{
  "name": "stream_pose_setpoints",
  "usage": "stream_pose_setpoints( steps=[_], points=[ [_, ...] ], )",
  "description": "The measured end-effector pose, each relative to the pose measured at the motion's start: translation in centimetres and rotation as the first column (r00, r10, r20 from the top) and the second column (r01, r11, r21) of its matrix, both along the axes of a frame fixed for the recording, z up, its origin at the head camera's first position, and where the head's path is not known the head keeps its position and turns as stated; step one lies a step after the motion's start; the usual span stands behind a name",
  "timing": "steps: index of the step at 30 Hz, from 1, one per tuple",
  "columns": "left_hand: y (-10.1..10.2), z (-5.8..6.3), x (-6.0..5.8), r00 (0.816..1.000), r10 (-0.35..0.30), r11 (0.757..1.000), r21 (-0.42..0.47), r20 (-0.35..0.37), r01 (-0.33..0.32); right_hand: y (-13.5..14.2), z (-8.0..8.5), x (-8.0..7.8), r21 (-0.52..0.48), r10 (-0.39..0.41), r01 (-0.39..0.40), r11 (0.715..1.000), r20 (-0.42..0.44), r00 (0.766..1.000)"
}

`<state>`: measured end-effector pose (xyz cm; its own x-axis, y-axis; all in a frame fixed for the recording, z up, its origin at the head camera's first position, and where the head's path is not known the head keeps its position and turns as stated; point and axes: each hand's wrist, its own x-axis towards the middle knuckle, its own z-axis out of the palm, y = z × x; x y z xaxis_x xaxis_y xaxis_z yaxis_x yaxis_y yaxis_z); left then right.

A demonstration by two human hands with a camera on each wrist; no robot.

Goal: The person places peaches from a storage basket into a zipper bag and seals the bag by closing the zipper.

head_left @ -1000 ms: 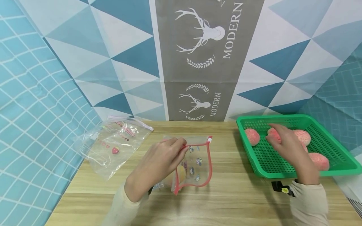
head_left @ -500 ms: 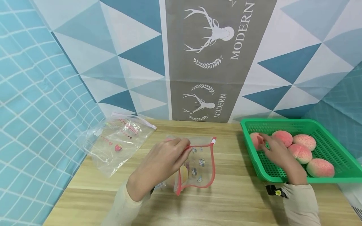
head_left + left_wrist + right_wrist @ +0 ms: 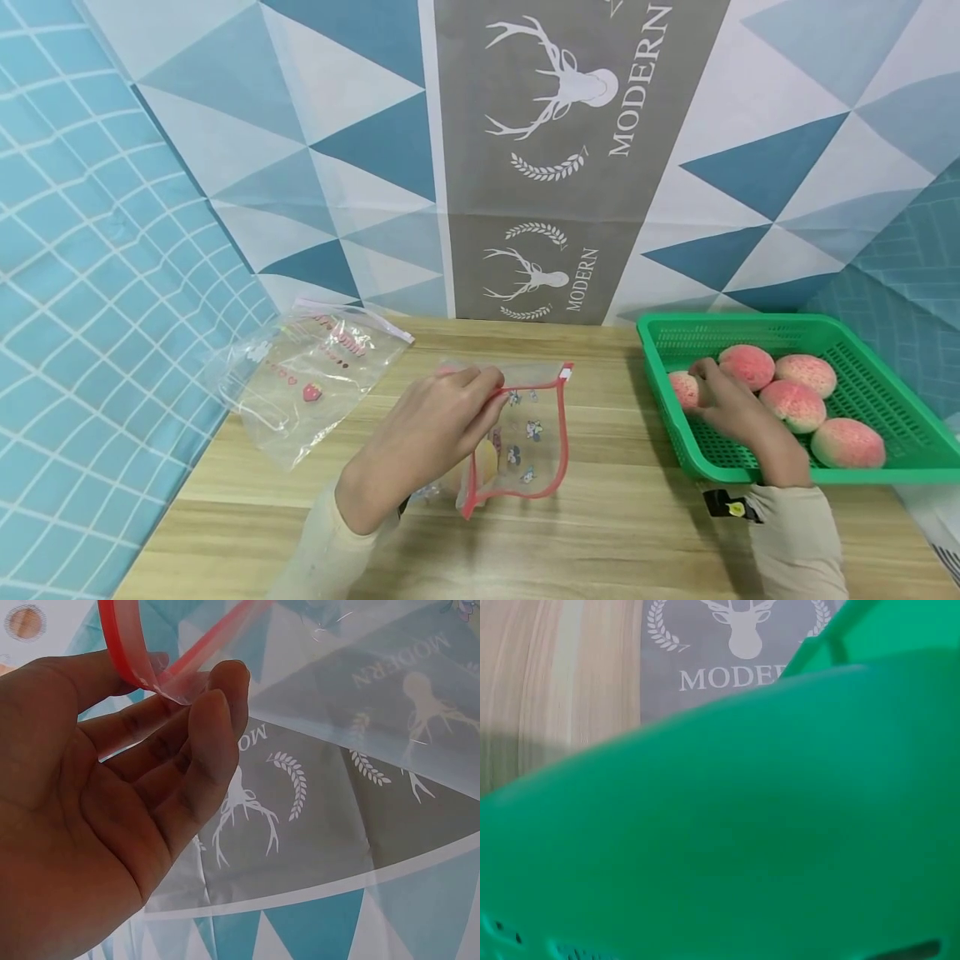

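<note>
The relation that seems to matter most is the gap from right to left: the left peach (image 3: pixel 681 389) lies to the right of the bag (image 3: pixel 534 427), with the left wall of the basket (image 3: pixel 750 319) and a strip of table (image 3: pixel 615 517) between. The right hand (image 3: pixel 738 408) reaches into the basket from the near side, its fingers curled on the right side of that peach, which they appear to grip; the right wrist view shows mostly green wall, so the head view alone tells this. The peach looks nearly round and is partly covered, so no clear long axis can be read. The left hand (image 3: pixel 435 429) is well apart on the left, pinching the bag's red rim (image 3: pixel 124 645) between thumb and fingers. The rim forms an open loop, longer from far to near than across, and something yellow (image 3: pixel 486 460) shows inside the bag. Any lift would probably need to clear the basket's left wall before going left, with the right hand much the nearer to the peach. Four other peaches (image 3: pixel 849 443) sit right of the held one, and a second bag (image 3: pixel 330 375) lies flat at the far left.
</note>
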<state>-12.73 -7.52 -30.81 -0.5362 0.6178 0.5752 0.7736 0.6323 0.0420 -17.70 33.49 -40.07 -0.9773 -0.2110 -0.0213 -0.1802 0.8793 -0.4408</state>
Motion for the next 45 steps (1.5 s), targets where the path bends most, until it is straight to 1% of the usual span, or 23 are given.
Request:
stream_pose_setpoints(
  steps=[4, 9, 14, 19, 26, 30, 35, 37, 43, 45],
  points=[
    [0.0, 0.1, 0.0, 1.0, 0.003, 1.0, -0.003, 0.001, -0.003, 0.1, -0.2, -0.2, 0.028, -0.001, 0.002, 1.0, -0.022, 1.0],
    [0.0, 0.1, 0.1, 1.0, 0.006, 1.0, -0.008, 0.003, -0.006, -0.1, -0.3, -0.3, 0.055, -0.003, 0.003, 0.998, -0.004, 1.0],
    [0.0, 0.1, 0.1, 1.0, 0.009, 1.0, -0.007, 0.007, -0.008, -0.2, -0.5, -0.3, 0.037, -0.006, 0.005, 0.999, 0.02, 1.0],
    [-0.1, 0.0, 0.1, 1.0, 0.01, 1.0, 0.001, 0.001, -0.01, -0.2, -0.5, -0.3, 0.03, 0.012, -0.013, 0.999, 0.02, 1.0],
    [-0.1, -0.1, 0.1, 1.0, 0.014, 1.0, 0.006, 0.021, -0.014, -0.1, 0.1, -0.1, 0.063, 0.016, -0.016, 0.998, 0.006, 1.0],
    [-0.1, 0.1, 0.1, 1.0, 0.015, 1.0, 0.0, 0.018, -0.015, 0.2, 0.8, 0.3, 0.048, -0.005, 0.005, 0.999, -0.009, 1.0],
    [0.0, 0.2, 0.0, 1.0, 0.013, 1.0, -0.009, 0.007, -0.013, 0.6, 2.3, 1.2, 0.021, -0.026, 0.028, 0.999, -0.083, 0.996],
    [0.0, 0.2, 0.0, 1.0, 0.011, 1.0, -0.01, 0.008, -0.011, 0.5, 3.0, 1.5, 0.023, -0.037, 0.04, 0.999, -0.128, 0.991],
    [0.1, 0.1, 0.0, 1.0, 0.014, 1.0, -0.007, 0.018, -0.014, -0.2, 4.9, 2.7, 0.046, -0.07, 0.082, 0.996, -0.227, 0.971],
    [0.1, 0.0, 0.1, 1.0, 0.015, 1.0, -0.01, 0.019, -0.015, -0.5, 5.4, 3.1, 0.053, -0.079, 0.096, 0.994, -0.263, 0.961]
  ],
)
